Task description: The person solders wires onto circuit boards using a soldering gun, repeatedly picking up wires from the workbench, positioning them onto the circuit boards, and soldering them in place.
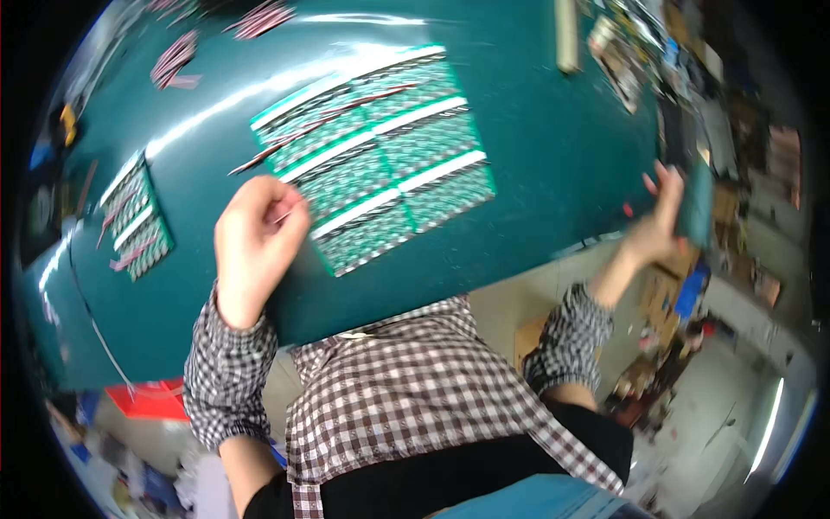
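My left hand (259, 238) is closed, its thumb and fingers curled together at the near left corner of a large green circuit board panel (380, 164). A thin light sliver shows between the fingertips; what it is I cannot make out. White strips and rows of small parts cover the panel. Thin red and dark wires (324, 121) lie slantwise over its far rows. Off to the right, my right hand (659, 225) is over the table's right edge, blurred, fingers apart, with red spots by the fingertips. I see nothing held in it.
A smaller stack of green boards (137, 216) with wires on it lies at the left of the green table (553, 147). Bundles of pink and dark wires (175, 59) lie at the far left. A pale stick (566, 35) and cluttered items (616, 60) occupy the far right.
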A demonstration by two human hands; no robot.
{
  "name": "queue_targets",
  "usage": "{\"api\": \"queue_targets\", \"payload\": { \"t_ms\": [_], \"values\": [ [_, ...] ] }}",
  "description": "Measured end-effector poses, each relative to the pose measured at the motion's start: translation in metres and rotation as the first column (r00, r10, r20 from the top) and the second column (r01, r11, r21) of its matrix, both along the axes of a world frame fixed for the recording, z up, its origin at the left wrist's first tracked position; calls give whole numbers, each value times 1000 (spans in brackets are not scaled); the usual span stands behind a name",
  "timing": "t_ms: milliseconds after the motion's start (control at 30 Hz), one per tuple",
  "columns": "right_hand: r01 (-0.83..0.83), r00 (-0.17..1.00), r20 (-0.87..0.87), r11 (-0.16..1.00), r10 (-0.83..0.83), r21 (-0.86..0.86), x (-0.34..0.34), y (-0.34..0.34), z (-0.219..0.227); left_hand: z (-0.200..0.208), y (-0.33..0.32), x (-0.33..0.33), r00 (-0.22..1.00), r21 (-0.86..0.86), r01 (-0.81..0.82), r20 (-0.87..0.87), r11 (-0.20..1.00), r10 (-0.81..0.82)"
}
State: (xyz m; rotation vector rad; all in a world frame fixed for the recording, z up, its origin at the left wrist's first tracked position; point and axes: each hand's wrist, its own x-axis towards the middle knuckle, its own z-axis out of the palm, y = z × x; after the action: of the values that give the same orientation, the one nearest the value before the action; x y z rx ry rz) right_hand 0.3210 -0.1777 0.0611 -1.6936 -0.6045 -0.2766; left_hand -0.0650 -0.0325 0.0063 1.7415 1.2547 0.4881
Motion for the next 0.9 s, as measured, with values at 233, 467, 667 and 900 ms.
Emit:
{"api": "queue_targets", "payload": {
  "t_ms": [233,467,667,900],
  "values": [
    [-214,960,-214,967,182,-139,-34,-23,-8,-2,3,6,999,134,38,-3,990,-38],
    [-745,487,-712,667,505,-36,-146,-38,18,-1,-1,4,1000,208,30,-1,978,-31],
    [-799,434,-768,594,471,-88,-175,-36,18,-2,-3,4,999,231,32,12,972,-36],
    [-800,531,-748,526,398,-288,-181,-31,18,-3,-2,6,999,232,17,36,972,-26]
  ]
}}
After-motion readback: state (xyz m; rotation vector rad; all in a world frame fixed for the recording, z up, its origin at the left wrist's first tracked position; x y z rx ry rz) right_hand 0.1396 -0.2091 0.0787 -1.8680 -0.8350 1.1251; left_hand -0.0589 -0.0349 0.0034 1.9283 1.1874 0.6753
